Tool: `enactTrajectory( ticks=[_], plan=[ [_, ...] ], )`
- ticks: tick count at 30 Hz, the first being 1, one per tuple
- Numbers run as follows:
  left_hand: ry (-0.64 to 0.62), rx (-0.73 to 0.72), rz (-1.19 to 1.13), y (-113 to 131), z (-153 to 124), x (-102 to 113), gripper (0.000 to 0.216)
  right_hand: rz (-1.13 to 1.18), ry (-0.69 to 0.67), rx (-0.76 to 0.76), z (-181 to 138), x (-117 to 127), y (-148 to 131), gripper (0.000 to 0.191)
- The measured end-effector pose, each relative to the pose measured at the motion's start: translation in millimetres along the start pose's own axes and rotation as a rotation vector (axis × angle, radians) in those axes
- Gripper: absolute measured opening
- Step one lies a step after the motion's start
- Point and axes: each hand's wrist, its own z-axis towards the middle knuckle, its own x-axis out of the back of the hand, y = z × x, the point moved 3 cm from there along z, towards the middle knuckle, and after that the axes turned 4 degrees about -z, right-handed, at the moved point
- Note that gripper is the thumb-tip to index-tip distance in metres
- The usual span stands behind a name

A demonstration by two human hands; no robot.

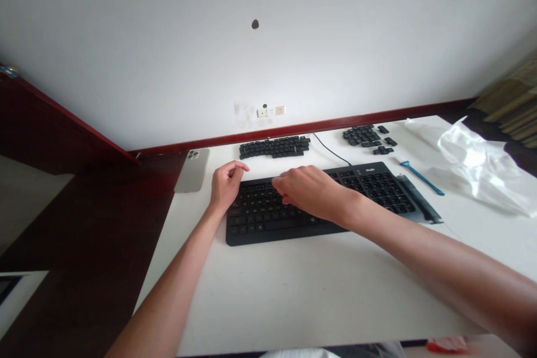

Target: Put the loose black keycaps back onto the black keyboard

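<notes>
A black keyboard (289, 233) lies on the white table, its cable running off the back edge. Keycaps cover much of its left part, while the right part shows bare key sockets. My right hand (308, 190) is over the upper middle of the keyboard, fingers bent down and closed together. Its fingertips are hidden, and so is anything between them. Beside the keyboard's upper left corner rests my left hand (227, 182), fingers loosely curved with a gap inside and nothing visible in them. Loose black keycaps (274, 147) lie in rows behind the keyboard.
More loose keycaps (361, 135) are grouped at the back right. A blue slim tool (422, 177) lies right of the keyboard, near a crumpled clear plastic bag (482, 165). A phone (192, 170) lies near the table's left edge. Wall sockets (271, 112) sit behind.
</notes>
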Motion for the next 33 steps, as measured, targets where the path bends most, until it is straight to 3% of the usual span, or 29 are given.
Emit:
enactTrajectory(
  ticks=[10,15,22,29,33],
  plan=[
    [0.003,0.005,-0.007,-0.4,-0.5,0.0,0.022,0.142,-0.114,0.053,-0.4,3.4,-3.1,0.015],
    [0.004,0.010,-0.011,0.3,-0.5,-0.3,0.023,0.057,-0.017,0.025,1.5,2.4,-2.2,0.006],
    [0.010,0.013,0.017,1.7,-0.4,-0.3,0.022,0.192,-0.023,0.144,3.5,3.1,-17.2,0.017],
    [0.005,0.001,0.005,1.8,-0.5,-0.1,0.022,0.062,0.055,0.064,6.1,-5.8,-19.6,0.020],
    [0.007,0.006,0.013,1.5,-0.6,0.0,0.022,0.134,0.012,0.090,6.1,-6.4,-22.6,0.028]
  ],
)
